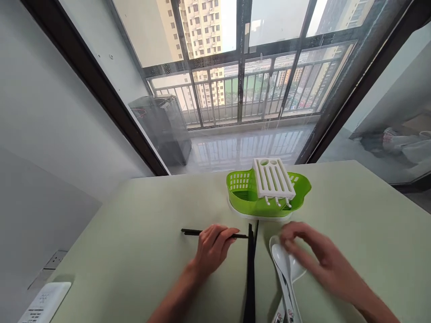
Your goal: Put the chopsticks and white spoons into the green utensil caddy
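Note:
My left hand [213, 250] rests on the pale green table [134, 233], its fingers pinching a black chopstick [190, 232] that lies crosswise. More black chopsticks [251, 269] lie lengthwise just right of it. My right hand [314, 260] hovers, blurred, with fingers spread over two white ceramic spoons [285, 273]; I cannot tell whether it touches them. Beyond both hands stands a green slotted cutlery drainer [242, 194] with a white slotted insert [273, 179] tilted on top.
A white remote control [45, 303] lies at the table's near left corner. A wall socket [55, 259] sits low on the left wall. Behind the table are glass balcony doors [235, 89] and a dark covered appliance [161, 125] outside.

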### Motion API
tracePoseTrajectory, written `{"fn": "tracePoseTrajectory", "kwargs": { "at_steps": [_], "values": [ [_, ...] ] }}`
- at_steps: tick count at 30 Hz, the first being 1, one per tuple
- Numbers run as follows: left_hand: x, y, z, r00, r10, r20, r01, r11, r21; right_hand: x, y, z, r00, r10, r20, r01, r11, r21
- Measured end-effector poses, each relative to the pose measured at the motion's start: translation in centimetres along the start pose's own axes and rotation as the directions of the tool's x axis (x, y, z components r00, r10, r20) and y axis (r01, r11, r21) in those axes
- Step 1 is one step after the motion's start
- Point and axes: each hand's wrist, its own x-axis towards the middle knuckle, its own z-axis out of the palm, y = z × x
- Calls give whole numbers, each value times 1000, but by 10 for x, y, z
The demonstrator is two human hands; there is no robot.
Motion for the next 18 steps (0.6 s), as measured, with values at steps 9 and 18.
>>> {"fn": "tracePoseTrajectory", "kwargs": {
  "at_steps": [9, 18],
  "values": [
    [-10, 45, 9, 997, 7, -75, -21, 980, -198, 3, -46, 63, 935, -347, 79, 355, 924, -141],
    [-10, 38, 18, 998, -45, 49, 58, 943, -327, 6, -99, 40, 875, -481, 51, 466, 812, -350]
  ]
}}
